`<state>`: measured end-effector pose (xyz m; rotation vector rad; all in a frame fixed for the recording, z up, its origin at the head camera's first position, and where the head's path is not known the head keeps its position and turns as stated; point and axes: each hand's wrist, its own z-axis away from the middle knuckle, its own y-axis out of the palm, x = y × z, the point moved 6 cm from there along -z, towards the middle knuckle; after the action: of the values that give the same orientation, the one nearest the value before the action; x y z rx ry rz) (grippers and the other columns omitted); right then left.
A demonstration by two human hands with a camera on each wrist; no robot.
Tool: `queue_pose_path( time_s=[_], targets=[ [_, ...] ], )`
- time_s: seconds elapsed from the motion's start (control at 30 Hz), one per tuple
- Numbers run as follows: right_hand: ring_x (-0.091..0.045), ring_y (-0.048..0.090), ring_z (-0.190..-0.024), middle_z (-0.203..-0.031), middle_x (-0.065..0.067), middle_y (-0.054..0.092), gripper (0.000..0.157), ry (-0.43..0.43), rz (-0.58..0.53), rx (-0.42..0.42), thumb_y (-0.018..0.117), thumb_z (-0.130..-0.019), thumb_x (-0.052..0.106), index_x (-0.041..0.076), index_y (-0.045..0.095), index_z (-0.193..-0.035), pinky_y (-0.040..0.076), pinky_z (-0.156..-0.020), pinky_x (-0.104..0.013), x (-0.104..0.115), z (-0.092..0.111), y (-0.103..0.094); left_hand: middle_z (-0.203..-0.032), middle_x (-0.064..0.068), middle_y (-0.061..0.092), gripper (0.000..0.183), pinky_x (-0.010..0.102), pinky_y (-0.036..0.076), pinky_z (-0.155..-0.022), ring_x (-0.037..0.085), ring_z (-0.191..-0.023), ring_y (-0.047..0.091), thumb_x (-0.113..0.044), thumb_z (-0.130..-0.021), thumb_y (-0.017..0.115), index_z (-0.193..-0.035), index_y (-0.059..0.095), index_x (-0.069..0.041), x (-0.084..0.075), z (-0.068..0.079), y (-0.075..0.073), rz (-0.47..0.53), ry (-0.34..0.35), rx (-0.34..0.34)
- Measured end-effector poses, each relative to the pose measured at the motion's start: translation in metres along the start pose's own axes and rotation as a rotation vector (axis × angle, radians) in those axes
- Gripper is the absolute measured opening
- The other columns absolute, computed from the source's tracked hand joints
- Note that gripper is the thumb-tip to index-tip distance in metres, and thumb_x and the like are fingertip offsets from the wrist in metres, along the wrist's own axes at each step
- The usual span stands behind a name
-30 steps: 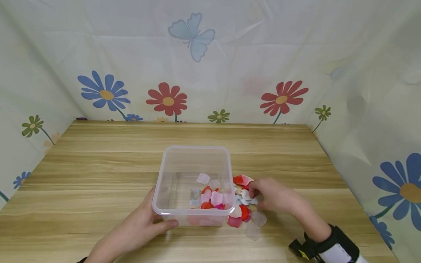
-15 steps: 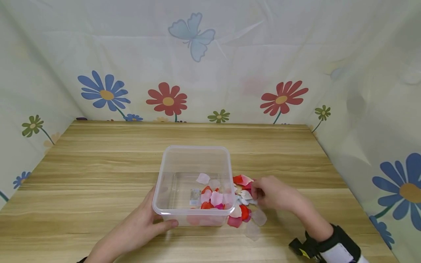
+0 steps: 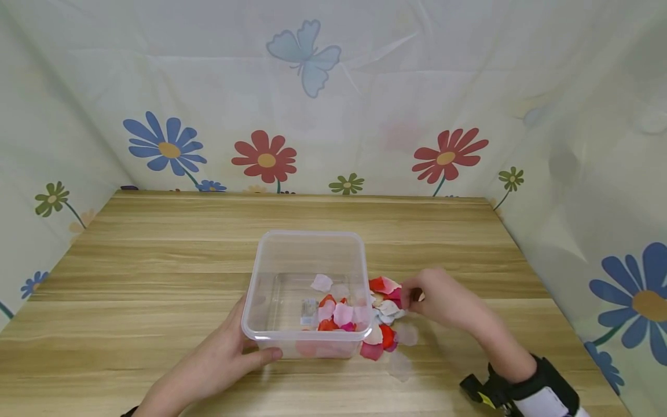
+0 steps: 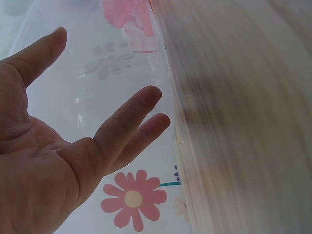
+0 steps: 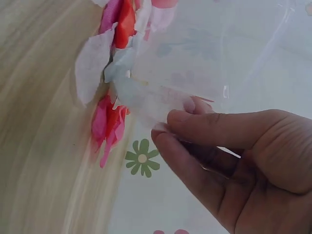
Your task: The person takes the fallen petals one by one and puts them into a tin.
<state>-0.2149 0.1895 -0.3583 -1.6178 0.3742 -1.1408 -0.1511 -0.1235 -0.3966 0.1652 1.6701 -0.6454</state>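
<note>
A clear plastic box stands on the table with pink, red and white petals inside. My left hand rests against the box's left side, thumb at the front. In the left wrist view the fingers of that hand are spread beside the clear wall. A pile of artificial petals lies against the box's right side. Over the pile's right edge, my right hand pinches a pale, see-through petal between thumb and index finger, as the right wrist view shows.
The wood-grain table is bounded by a flower-printed cloth at the back and both sides. Single whitish petals lie loose in front of the pile. A black strap with a camera sits on the right wrist.
My right hand has moved slightly right and away from the pile's middle. A whitish petal at the pile's right has shifted a little back. The left hand and box stay put.
</note>
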Motion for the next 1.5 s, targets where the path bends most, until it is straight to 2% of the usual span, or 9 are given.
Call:
queue_pose_path(
  time_s=[0.1, 0.4, 0.67, 0.97, 1.13, 1.3, 1.5],
  targets=[
    [-0.008, 0.058, -0.072, -0.072, 0.013, 0.059, 0.026, -0.010, -0.001, -0.047, 0.071, -0.079, -0.010, 0.015, 0.066, -0.071, 0.048, -0.065, -0.019, 0.002, 0.000, -0.005, -0.141, 0.011, 0.035, 0.099, 0.032, 0.049, -0.089, 0.025, -0.113, 0.058, -0.018, -0.087, 0.078, -0.155, 0.006, -0.030, 0.001, 0.000, 0.000, -0.011, -0.003, -0.003],
    [-0.009, 0.063, -0.074, -0.077, 0.012, 0.064, 0.024, 0.075, -0.028, -0.159, 0.075, -0.082, -0.006, 0.018, 0.073, -0.078, 0.051, -0.066, -0.018, 0.006, 0.003, -0.019, -0.140, 0.011, 0.035, 0.099, 0.030, 0.049, -0.089, 0.024, -0.112, 0.059, -0.020, -0.087, 0.078, -0.155, 0.007, -0.027, 0.002, 0.000, -0.001, -0.034, -0.011, -0.010],
    [-0.008, 0.064, -0.074, -0.079, 0.013, 0.066, 0.022, 0.061, -0.060, -0.275, 0.078, -0.080, -0.005, 0.017, 0.076, -0.081, 0.052, -0.066, -0.019, 0.018, 0.004, -0.030, -0.141, 0.011, 0.035, 0.100, 0.031, 0.049, -0.089, 0.024, -0.112, 0.059, -0.018, -0.087, 0.077, -0.156, 0.005, -0.028, 0.001, 0.000, -0.001, -0.035, 0.006, -0.006],
    [-0.006, 0.065, -0.074, -0.086, 0.013, 0.067, 0.025, -0.071, -0.105, -0.485, 0.081, -0.076, -0.009, 0.014, 0.076, -0.086, 0.053, -0.066, -0.021, 0.040, 0.006, -0.043, -0.140, 0.011, 0.035, 0.100, 0.030, 0.049, -0.089, 0.024, -0.111, 0.059, -0.017, -0.087, 0.077, -0.156, 0.005, -0.027, 0.001, 0.000, -0.001, -0.050, 0.007, -0.009],
    [-0.006, 0.067, -0.080, -0.091, 0.014, 0.068, 0.028, -0.155, -0.166, -0.578, 0.081, -0.074, -0.011, 0.012, 0.076, -0.089, 0.054, -0.070, -0.023, 0.052, 0.006, -0.048, -0.139, 0.011, 0.037, 0.099, 0.030, 0.050, -0.088, 0.023, -0.110, 0.060, -0.021, -0.088, 0.077, -0.156, 0.005, -0.027, 0.000, 0.000, -0.001, -0.063, 0.012, -0.007],
    [-0.007, 0.068, -0.086, -0.095, 0.011, 0.069, 0.029, -0.255, -0.228, -0.596, 0.079, -0.075, -0.012, 0.010, 0.076, -0.093, 0.054, -0.071, -0.025, 0.068, 0.002, -0.049, -0.140, 0.010, 0.036, 0.100, 0.030, 0.049, -0.089, 0.024, -0.112, 0.059, -0.018, -0.088, 0.077, -0.156, 0.005, -0.027, 0.001, 0.000, -0.001, -0.048, 0.007, -0.008],
    [-0.009, 0.068, -0.086, -0.097, 0.008, 0.069, 0.031, -0.368, -0.294, -0.549, 0.078, -0.074, -0.016, 0.008, 0.075, -0.093, 0.054, -0.072, -0.026, 0.081, -0.004, -0.042, -0.140, 0.010, 0.037, 0.100, 0.030, 0.048, -0.090, 0.024, -0.112, 0.059, -0.018, -0.088, 0.077, -0.156, 0.005, -0.028, 0.001, 0.000, -0.001, -0.040, 0.003, -0.004]
  ],
)
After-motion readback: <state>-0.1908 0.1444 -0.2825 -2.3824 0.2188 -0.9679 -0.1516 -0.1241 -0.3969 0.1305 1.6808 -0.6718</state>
